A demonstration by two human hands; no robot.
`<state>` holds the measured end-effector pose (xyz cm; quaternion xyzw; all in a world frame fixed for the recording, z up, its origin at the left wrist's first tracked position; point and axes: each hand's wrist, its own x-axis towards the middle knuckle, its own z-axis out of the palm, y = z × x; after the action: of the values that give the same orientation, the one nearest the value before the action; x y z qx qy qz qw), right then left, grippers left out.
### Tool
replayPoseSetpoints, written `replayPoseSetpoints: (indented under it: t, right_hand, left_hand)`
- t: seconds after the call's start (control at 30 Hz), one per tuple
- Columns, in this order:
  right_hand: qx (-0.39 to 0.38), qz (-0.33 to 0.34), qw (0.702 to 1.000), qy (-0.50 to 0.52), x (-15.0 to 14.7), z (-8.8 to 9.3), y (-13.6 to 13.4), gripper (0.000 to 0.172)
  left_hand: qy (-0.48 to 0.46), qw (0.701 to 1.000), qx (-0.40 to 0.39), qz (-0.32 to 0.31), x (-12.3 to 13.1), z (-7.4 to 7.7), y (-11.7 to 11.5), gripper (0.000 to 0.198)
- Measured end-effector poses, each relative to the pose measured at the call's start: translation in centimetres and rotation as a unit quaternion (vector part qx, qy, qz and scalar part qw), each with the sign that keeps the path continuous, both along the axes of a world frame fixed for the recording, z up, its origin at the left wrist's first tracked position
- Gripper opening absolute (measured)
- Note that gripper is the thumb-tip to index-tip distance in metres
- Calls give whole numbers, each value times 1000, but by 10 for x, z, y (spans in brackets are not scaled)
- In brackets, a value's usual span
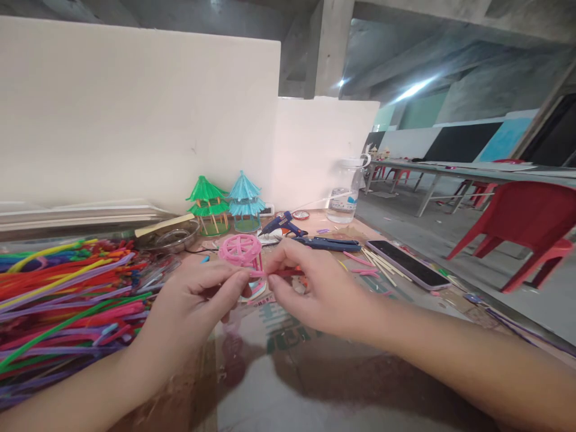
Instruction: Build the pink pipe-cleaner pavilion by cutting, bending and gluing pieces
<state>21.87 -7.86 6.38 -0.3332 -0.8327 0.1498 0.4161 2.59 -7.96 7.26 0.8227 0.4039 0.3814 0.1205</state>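
A small pink pavilion model point(242, 251) made of straws stands on the table in front of me. My left hand point(198, 300) pinches a short pink straw piece point(258, 274) at the model's lower edge. My right hand point(310, 288) meets it from the right, fingers pinched on a thin red straw piece point(288, 272) that touches the pink piece. Both hands hover just above the table point(288, 384), close to the model's base.
A big heap of coloured straws point(63, 300) lies at the left. Behind stand a green pavilion point(207, 204) and a blue pavilion point(245, 201), a metal bowl point(170, 237), a glue gun point(282, 225), cutters point(330, 243), a jar point(344, 192), a phone point(407, 264) and loose sticks point(375, 261). Red chairs point(526, 228) stand at the right.
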Motion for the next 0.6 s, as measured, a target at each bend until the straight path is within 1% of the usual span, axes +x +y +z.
replayPoseSetpoints:
  t: [0.13, 0.33, 0.6]
  right_hand:
    - [-49, -1, 998, 25, -1, -3, 3, 8]
    - [-55, 1, 998, 36, -3, -8, 7, 10]
    - [-76, 6, 996, 44, -4, -9, 7, 8]
  left_hand:
    - [3, 1000, 2, 6, 0, -1, 0, 42]
    - [-6, 1000, 5, -10, 0, -5, 2, 39]
    - [2, 1000, 2, -4, -3, -8, 1, 39]
